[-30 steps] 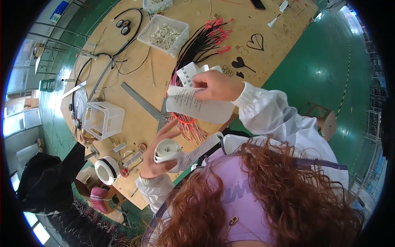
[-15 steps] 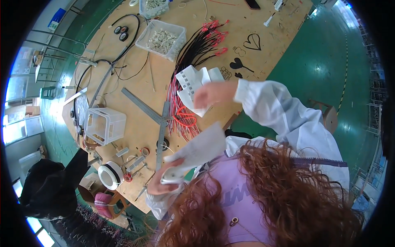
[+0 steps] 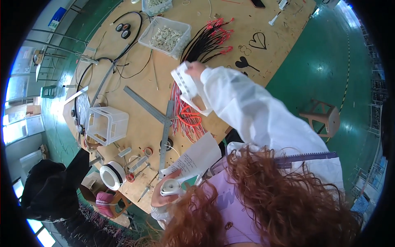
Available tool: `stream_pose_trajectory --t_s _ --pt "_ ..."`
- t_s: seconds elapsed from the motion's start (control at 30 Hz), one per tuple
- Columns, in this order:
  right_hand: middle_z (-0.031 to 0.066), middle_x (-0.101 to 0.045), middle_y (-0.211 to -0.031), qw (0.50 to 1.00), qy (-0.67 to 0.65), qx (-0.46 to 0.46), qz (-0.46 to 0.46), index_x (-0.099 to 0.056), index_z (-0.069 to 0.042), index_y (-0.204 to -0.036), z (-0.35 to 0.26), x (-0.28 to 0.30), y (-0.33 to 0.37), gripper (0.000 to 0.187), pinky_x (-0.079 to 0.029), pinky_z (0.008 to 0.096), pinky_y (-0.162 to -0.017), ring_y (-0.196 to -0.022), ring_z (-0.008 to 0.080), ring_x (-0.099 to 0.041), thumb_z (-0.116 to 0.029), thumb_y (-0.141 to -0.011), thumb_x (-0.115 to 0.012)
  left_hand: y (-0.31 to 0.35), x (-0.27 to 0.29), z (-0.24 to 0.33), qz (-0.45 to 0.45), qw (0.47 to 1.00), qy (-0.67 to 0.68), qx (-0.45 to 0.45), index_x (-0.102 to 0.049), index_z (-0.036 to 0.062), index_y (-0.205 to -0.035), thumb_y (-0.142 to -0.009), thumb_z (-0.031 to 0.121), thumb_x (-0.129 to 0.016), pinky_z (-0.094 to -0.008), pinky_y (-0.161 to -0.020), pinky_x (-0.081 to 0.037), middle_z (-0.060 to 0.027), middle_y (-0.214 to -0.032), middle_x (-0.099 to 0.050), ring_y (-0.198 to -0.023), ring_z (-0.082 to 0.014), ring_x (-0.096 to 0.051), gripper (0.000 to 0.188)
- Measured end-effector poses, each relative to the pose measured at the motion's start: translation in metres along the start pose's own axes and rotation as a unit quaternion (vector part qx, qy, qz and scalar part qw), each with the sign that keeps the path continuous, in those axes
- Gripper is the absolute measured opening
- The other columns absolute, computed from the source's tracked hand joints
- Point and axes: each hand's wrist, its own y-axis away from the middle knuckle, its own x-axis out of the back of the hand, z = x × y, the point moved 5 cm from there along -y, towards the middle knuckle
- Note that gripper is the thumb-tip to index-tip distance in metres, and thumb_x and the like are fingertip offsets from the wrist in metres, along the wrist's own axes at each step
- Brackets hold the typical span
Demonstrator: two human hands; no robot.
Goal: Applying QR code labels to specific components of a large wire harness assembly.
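Note:
My left hand [image 3: 157, 197] is closed around a roll of white label paper [image 3: 171, 187] close to my body. A loose printed tail [image 3: 195, 158] of the roll sticks up to the right. Stretched over the table, my right hand [image 3: 196, 69] pinches a white label strip [image 3: 188, 84] with a row of dark marks. The strip hangs over a bundle of cables [image 3: 201, 47], black with red tips at the far end and red and white wires at the near end. Red loops like scissor handles [image 3: 190, 118] lie on those near wires.
Metal rulers [image 3: 164, 138] lie joined at an angle left of the wires. A clear bin of small white parts [image 3: 165, 37] stands farther off, another clear bin [image 3: 108, 125] at left. Near the left edge are a white spool [image 3: 111, 176] and a person in black [image 3: 49, 189]. A stool [image 3: 327, 119] stands right.
My right hand has reached farther forward over the cables and lifted the far end of the label strip. The roll in my left hand has tilted, showing its coiled end, and its tail has swung lower.

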Motion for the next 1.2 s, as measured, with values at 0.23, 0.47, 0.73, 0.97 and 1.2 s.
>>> stream_pose_trajectory --t_s 0.23,0.47,0.73,0.97,1.2 --pt "0.008 -0.06 -0.085 0.803 -0.586 0.076 -0.073 -0.056 -0.004 -0.1 -0.028 0.182 0.101 0.031 -0.046 0.0277 -0.069 -0.074 0.0158 -0.057 -0.021 -0.075 -0.052 0.001 0.01 0.008 0.012 0.999 0.037 -0.032 -0.037 -0.0073 -0.124 -0.055 0.027 -0.067 -0.0419 -0.095 -0.032 -0.0209 -0.123 -0.043 -0.113 -0.0303 -0.042 0.083" --pt "0.0104 -0.061 -0.092 0.812 -0.562 0.154 -0.007 -0.056 0.0 -0.102 0.017 0.247 0.305 0.041 -0.047 0.031 -0.076 -0.083 0.0212 -0.059 -0.01 -0.064 -0.052 -0.041 -0.015 0.039 -0.086 0.995 0.034 -0.036 -0.035 -0.0081 -0.125 -0.053 0.025 -0.067 -0.0433 -0.093 -0.035 -0.0215 -0.12 -0.045 -0.111 -0.0309 -0.044 0.085" --pt "0.0055 -0.057 -0.079 0.77 -0.453 -0.029 0.448 -0.06 -0.001 -0.085 0.12 0.188 0.56 0.025 -0.043 0.0279 -0.069 -0.076 0.0152 -0.054 -0.014 -0.066 -0.052 -0.066 -0.188 0.043 -0.304 0.949 -0.052 0.07 -0.033 -0.009 -0.126 -0.051 0.023 -0.065 -0.0448 -0.091 -0.038 -0.0223 -0.118 -0.047 -0.108 -0.0315 -0.047 0.087" --pt "0.0158 -0.051 -0.072 0.794 0.049 -0.205 0.57 -0.054 -0.005 -0.07 0.224 0.135 0.709 0.017 -0.04 0.0355 -0.057 -0.063 0.0315 -0.05 -0.021 -0.066 -0.055 -0.084 -0.422 -0.048 -0.461 0.866 -0.159 0.112 -0.028 -0.009 -0.129 -0.058 0.029 -0.058 -0.0463 -0.096 -0.033 -0.0269 -0.126 -0.035 -0.113 -0.0378 -0.04 0.085" --pt "0.0049 -0.048 -0.061 0.364 -0.502 -0.286 0.731 -0.053 -0.002 -0.066 0.3 0.101 0.829 0.015 -0.038 0.03 -0.056 -0.061 0.0138 -0.046 -0.016 -0.063 -0.057 -0.097 -0.645 -0.176 -0.633 0.669 -0.27 0.283 -0.025 -0.0006 -0.132 -0.069 0.029 -0.049 -0.0422 -0.097 -0.034 -0.0188 -0.126 -0.037 -0.116 -0.0327 -0.039 0.074"
